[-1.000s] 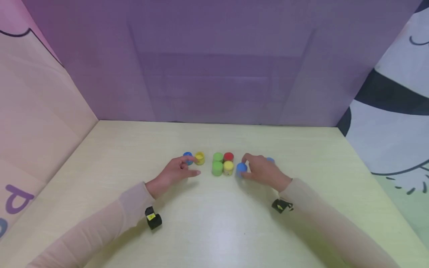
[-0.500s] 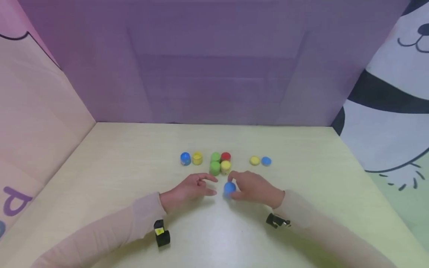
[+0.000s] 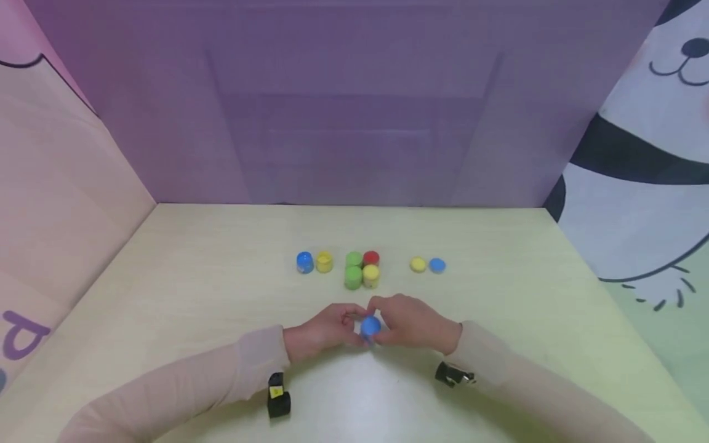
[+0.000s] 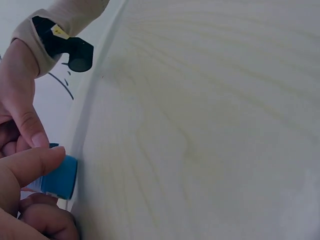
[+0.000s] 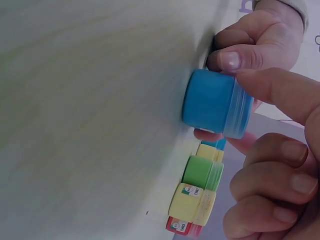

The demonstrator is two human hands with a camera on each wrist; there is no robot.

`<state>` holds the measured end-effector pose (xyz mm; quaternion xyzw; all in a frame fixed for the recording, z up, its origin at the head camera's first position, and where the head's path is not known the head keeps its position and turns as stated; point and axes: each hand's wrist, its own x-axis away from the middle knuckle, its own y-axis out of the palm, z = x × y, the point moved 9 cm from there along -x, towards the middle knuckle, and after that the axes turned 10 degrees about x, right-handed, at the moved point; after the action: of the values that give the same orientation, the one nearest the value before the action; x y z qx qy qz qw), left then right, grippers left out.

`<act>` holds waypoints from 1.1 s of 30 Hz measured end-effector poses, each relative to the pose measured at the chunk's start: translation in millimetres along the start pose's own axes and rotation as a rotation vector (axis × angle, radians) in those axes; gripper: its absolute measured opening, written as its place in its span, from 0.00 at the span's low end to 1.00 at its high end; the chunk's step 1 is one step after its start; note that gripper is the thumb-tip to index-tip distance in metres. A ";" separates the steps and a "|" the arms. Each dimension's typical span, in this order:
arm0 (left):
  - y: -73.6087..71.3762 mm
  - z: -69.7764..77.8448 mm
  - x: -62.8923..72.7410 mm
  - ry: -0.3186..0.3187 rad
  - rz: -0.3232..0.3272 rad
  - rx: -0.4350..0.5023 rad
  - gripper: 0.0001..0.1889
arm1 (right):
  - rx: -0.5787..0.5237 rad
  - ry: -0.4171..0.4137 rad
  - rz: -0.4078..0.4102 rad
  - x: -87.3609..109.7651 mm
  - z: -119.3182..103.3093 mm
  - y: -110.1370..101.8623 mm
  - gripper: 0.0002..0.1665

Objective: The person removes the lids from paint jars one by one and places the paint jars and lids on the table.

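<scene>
A small blue jar (image 3: 370,327) with a clear-sided lid (image 5: 239,110) is between both hands near the middle of the table. My right hand (image 3: 415,323) pinches it at the lid end with thumb and index finger, the other fingers curled beside it in the right wrist view. My left hand (image 3: 328,327) holds the jar's body from the other side, its thumb and a finger about it. In the left wrist view the blue jar (image 4: 62,178) is partly covered by fingers. The jar stands upright at the table surface; whether it touches is hard to tell.
Beyond the hands stand two green jars (image 3: 353,277), a red jar (image 3: 371,258) and a yellow jar (image 3: 371,275), grouped closely. Left of them are a lidless blue jar (image 3: 304,263) and yellow jar (image 3: 324,263). A yellow lid (image 3: 418,264) and a blue lid (image 3: 437,265) lie right.
My right hand has brought the blue jar from beside the group toward the table's front. My left hand has moved right and forward from the lidless jars and now holds it too.
</scene>
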<state>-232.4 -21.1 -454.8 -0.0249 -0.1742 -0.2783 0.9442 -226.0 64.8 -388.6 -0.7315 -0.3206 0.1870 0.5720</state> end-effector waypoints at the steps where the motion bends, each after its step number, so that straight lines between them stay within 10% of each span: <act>1: 1.6 -0.1 -1.2 0.005 -0.007 0.003 0.24 | 0.004 0.004 0.002 0.0 -0.1 -0.6 0.15; 11: 4.9 6.3 -3.2 0.022 0.024 -0.130 0.22 | 0.037 0.031 -0.016 -1.2 0.4 0.1 0.15; 33: 8.3 3.9 -1.8 0.014 0.002 -0.111 0.22 | 0.269 -0.148 -0.011 -1.9 -11.8 2.4 0.14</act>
<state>-230.7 -12.6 -451.4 -0.0756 -0.1516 -0.2869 0.9429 -219.2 54.8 -387.8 -0.6308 -0.3381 0.2786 0.6404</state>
